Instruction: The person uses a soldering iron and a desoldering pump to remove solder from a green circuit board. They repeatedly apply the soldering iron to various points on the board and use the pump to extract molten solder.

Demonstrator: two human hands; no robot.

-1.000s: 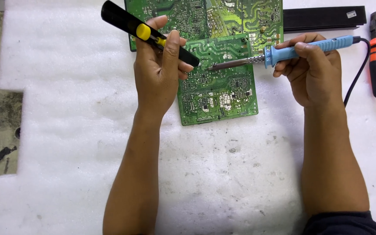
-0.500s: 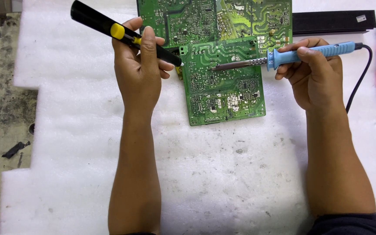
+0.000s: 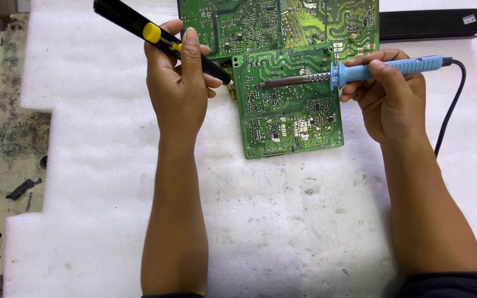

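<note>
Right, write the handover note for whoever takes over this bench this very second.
Left hand: gripping a black and yellow tool, its tip at the left edge of the smaller green board.
Right hand: gripping the blue soldering iron, metal tip over that board's upper part; contact unclear.
Boards lie on white foam, the smaller overlapping the larger board.
Done: both tools brought to the board.
Left: cannot tell which joints are worked.
</note>
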